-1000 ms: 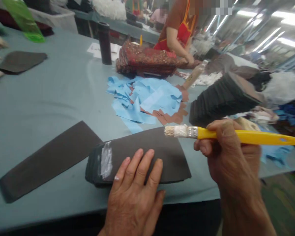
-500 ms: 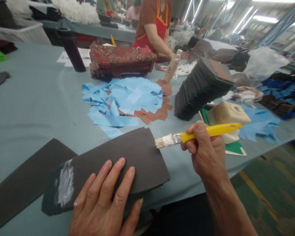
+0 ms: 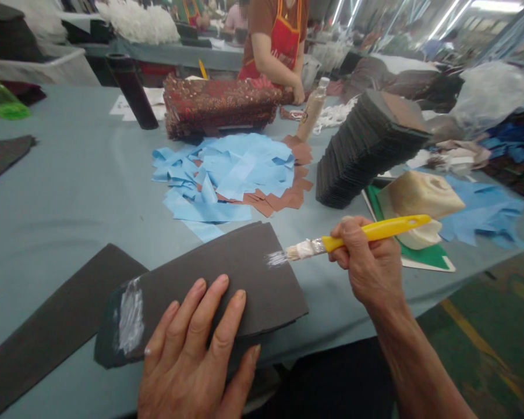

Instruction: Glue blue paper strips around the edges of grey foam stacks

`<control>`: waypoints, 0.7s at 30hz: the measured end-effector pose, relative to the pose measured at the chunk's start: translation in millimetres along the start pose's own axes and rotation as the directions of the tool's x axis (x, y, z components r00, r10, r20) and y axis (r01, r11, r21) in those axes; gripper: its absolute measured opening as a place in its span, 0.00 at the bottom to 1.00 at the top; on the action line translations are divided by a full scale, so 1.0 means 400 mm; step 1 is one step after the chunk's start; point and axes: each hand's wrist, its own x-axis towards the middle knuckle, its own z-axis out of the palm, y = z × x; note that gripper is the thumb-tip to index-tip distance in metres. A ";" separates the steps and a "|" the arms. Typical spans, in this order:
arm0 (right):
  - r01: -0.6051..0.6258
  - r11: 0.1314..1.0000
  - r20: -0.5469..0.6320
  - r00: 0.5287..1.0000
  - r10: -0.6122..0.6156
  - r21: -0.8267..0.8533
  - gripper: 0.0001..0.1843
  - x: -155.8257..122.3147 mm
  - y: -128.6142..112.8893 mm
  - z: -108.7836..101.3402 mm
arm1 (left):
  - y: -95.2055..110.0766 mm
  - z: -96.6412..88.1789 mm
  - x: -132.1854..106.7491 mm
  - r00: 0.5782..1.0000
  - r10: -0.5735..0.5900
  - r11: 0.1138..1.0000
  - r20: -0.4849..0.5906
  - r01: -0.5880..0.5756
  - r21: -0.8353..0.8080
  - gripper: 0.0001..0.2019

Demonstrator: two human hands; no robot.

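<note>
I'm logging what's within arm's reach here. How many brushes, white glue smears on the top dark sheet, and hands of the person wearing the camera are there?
Brushes: 1, the yellow-handled brush in the right hand.
White glue smears on the top dark sheet: 2.
Hands: 2, counting the left hand pressed flat on the sheet.
Total: 5
</note>
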 end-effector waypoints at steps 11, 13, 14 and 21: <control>0.028 0.969 -0.045 0.999 -0.017 0.245 0.23 -0.019 -0.017 -0.003 | -0.004 -0.020 0.007 0.999 0.020 1.000 0.034 -0.021 0.017 0.24; 0.020 0.967 -0.017 1.000 -0.016 0.256 0.25 -0.023 -0.020 0.016 | -0.003 -0.020 0.009 0.999 0.011 1.000 0.036 -0.012 0.029 0.24; 0.012 0.966 -0.002 1.000 -0.012 0.259 0.26 -0.023 -0.020 0.026 | -0.003 -0.019 0.011 0.999 0.011 0.999 0.036 -0.012 0.038 0.24; -0.112 0.982 0.044 0.993 0.107 0.150 0.31 -0.009 0.021 0.025 | 0.001 -0.015 0.011 0.997 0.055 0.993 0.062 -0.061 0.097 0.26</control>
